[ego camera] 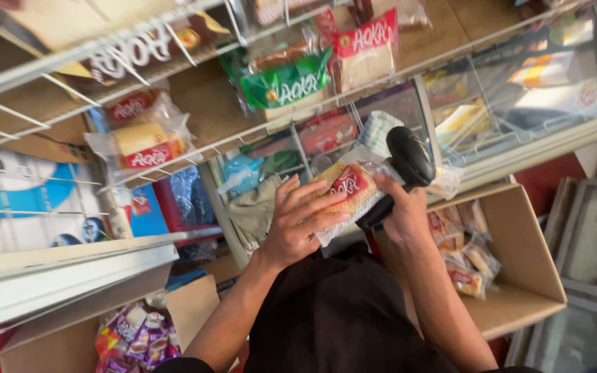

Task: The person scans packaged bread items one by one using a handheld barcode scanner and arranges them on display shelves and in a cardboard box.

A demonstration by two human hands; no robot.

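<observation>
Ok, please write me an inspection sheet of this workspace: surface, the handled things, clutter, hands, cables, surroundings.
Surface: white wire shelf rack with wrapped snack packs on it.
Handled things: clear-wrapped yellow cake pack with red label; black handheld scanner aimed at it.
Clutter: open brown cardboard box with similar packs; second box of purple-wrapped snacks.
Hands: left hand holds the cake pack, fingers spread; right hand grips the scanner.
Cables: nothing seen.
Surroundings: glass-topped freezer chest behind the rack.
</observation>
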